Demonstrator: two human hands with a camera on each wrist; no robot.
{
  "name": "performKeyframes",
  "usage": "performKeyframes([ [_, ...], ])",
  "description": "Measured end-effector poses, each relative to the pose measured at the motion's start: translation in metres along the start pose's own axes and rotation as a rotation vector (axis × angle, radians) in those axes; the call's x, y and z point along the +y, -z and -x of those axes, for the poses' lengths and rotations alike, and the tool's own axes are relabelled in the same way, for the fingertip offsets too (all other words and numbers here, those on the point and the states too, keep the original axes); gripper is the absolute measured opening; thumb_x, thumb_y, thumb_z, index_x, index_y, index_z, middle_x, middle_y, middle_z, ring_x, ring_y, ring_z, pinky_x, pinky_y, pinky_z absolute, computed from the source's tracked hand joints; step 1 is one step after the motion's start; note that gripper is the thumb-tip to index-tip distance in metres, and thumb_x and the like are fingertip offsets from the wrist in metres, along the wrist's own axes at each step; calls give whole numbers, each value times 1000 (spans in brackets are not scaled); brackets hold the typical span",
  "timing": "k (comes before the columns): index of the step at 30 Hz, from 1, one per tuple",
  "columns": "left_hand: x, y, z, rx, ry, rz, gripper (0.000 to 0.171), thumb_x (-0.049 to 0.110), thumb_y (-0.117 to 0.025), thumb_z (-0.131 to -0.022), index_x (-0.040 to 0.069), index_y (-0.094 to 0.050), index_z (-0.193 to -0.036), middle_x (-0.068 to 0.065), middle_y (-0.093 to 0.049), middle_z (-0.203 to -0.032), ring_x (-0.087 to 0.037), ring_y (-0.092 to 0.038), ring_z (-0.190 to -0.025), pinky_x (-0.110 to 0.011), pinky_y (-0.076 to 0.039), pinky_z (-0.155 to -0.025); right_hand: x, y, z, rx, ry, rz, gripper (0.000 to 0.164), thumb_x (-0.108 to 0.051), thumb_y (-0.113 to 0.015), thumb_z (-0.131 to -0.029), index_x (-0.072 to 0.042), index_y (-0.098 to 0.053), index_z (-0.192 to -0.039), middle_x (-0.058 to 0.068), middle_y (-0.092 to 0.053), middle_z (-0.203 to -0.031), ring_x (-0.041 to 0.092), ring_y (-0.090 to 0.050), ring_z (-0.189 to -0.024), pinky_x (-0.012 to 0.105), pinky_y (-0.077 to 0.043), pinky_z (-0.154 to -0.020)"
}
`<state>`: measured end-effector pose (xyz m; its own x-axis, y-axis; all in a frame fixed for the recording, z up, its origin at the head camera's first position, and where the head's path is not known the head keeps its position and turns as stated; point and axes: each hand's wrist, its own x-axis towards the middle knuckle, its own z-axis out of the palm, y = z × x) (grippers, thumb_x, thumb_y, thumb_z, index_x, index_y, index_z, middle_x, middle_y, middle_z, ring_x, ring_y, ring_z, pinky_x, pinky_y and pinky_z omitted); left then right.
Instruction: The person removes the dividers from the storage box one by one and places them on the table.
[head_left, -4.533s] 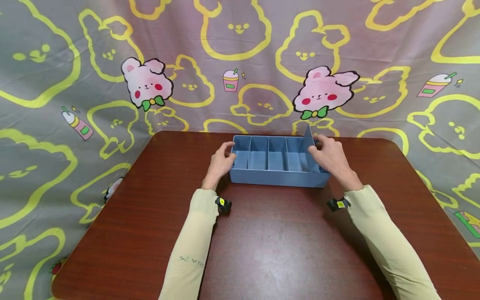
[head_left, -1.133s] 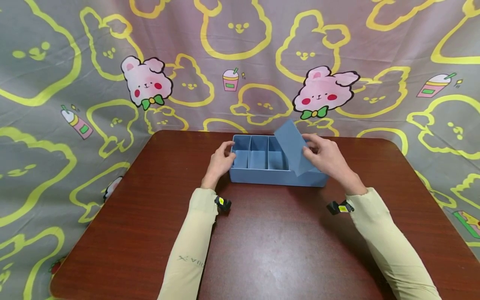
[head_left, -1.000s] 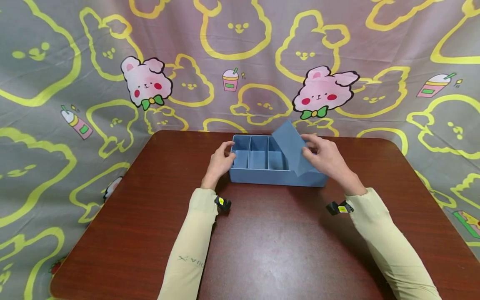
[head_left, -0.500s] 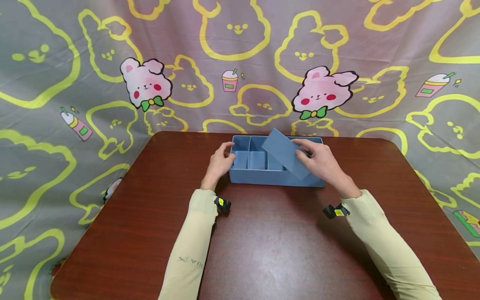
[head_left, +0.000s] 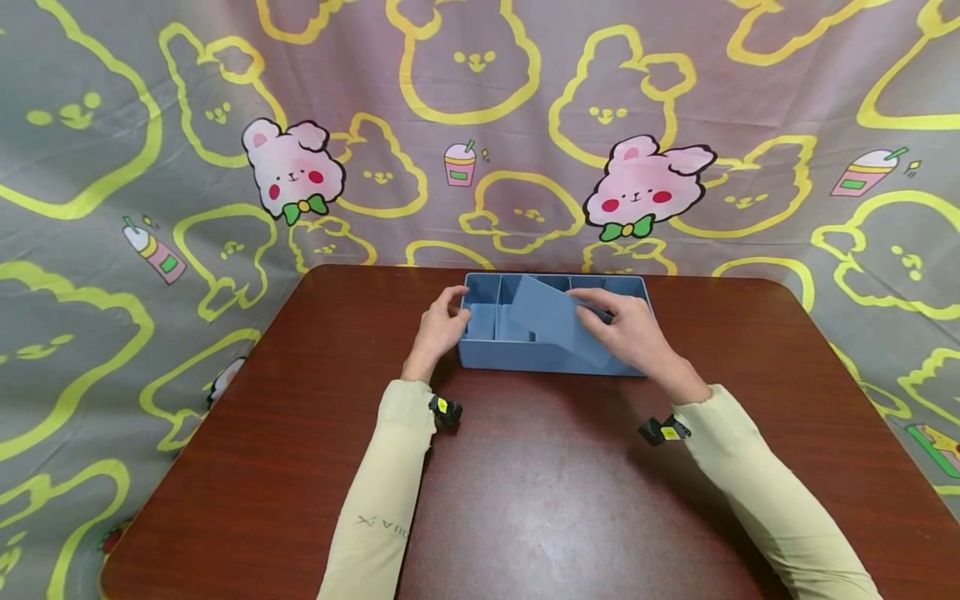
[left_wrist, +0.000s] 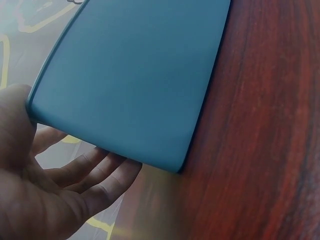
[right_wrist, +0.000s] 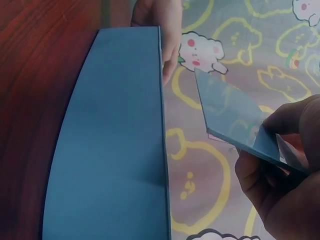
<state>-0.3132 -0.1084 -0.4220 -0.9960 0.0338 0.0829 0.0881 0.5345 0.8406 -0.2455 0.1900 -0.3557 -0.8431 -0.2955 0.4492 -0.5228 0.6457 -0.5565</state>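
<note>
A long blue box (head_left: 502,356) with upright dividers sits toward the back of the table. My left hand (head_left: 438,327) grips its left end, thumb at the rim; in the left wrist view the fingers (left_wrist: 112,185) lie along the end wall of the box (left_wrist: 130,80). Above the box, my right hand (head_left: 632,332) pinches a flat blue divider panel (head_left: 551,321) by its right part. The panel slants and covers the middle compartments in the head view. From the right wrist, the panel (right_wrist: 227,107) shows held between thumb and fingers, apart from the box's front wall (right_wrist: 112,130).
The box stands on a dark reddish-brown wooden table (head_left: 540,483) with rounded corners. A grey curtain (head_left: 375,67) with cartoon bears and rabbits hangs behind the table and at both sides. Small black cameras sit at both wrists.
My right hand has lifted the panel out of its upright place at the box's right end, moved it left and tilted it flatter over the middle. The left hand has stayed in place.
</note>
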Motion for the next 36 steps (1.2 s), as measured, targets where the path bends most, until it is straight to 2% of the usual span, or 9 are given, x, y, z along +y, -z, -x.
performKeyframes([
  [5,0,0,0,-4,3,0,47,24,-49,-94,26,-48,-141,-7,-62,-98,-22,-55,-74,-34,-41,-62,-2,-4,1,-61,11,-23,31,-20,-61,-96,-14,-66,-126,3,-58,-72,9,-30,-41,26,-32,-47],
  [7,1,1,1,-6,4,3,47,24,-49,-94,25,-47,-141,-7,-62,-98,-23,-55,-75,-34,-41,-63,-2,-6,1,-90,18,-29,31,-20,-61,-96,-13,-66,-126,5,-67,-86,9,-30,-41,26,-33,-48],
  [10,1,1,1,-6,3,7,48,23,-49,-94,24,-47,-142,-7,-62,-97,-23,-55,-75,-35,-41,-64,-4,-9,2,-132,25,-32,31,-20,-61,-96,-13,-65,-126,6,-70,-105,10,-31,-40,26,-34,-47],
  [23,0,1,2,-10,-9,4,46,23,-49,-96,24,-47,-142,-8,-63,-98,-23,-55,-72,-35,-42,-62,-7,-27,6,-255,93,-22,31,-16,-61,-96,-10,-65,-126,8,-70,-117,8,-32,-43,25,-37,-50],
  [25,0,1,2,-8,-11,4,46,22,-50,-96,24,-47,-142,-8,-63,-98,-23,-55,-71,-35,-42,-62,-8,-30,7,-275,108,-25,31,-15,-61,-96,-9,-65,-126,8,-70,-118,10,-45,-50,25,-40,-54],
  [27,0,1,2,-9,-13,5,46,23,-50,-96,24,-47,-142,-8,-63,-97,-23,-55,-71,-34,-41,-62,-8,-34,8,-298,121,-30,30,-14,-61,-96,-9,-65,-125,9,-70,-120,15,-61,-66,25,-41,-57],
  [29,1,1,2,-6,-14,2,46,23,-50,-95,24,-48,-142,-8,-63,-96,-22,-55,-71,-34,-41,-63,-9,-36,9,-323,125,-35,30,-14,-60,-97,-9,-64,-126,10,-69,-122,23,-69,-88,26,-42,-59],
  [31,1,1,2,-7,-13,3,46,23,-50,-95,24,-48,-141,-8,-63,-96,-22,-55,-71,-35,-41,-63,-9,-38,10,-343,128,-36,29,-14,-59,-97,-10,-64,-126,11,-69,-123,26,-68,-104,27,-42,-60],
  [36,2,1,3,-6,-8,1,46,23,-50,-95,24,-48,-141,-7,-63,-95,-22,-55,-73,-35,-42,-64,-9,-42,11,-388,124,-26,28,-16,-57,-98,-11,-64,-125,10,-70,-119,24,-68,-97,29,-44,-63],
])
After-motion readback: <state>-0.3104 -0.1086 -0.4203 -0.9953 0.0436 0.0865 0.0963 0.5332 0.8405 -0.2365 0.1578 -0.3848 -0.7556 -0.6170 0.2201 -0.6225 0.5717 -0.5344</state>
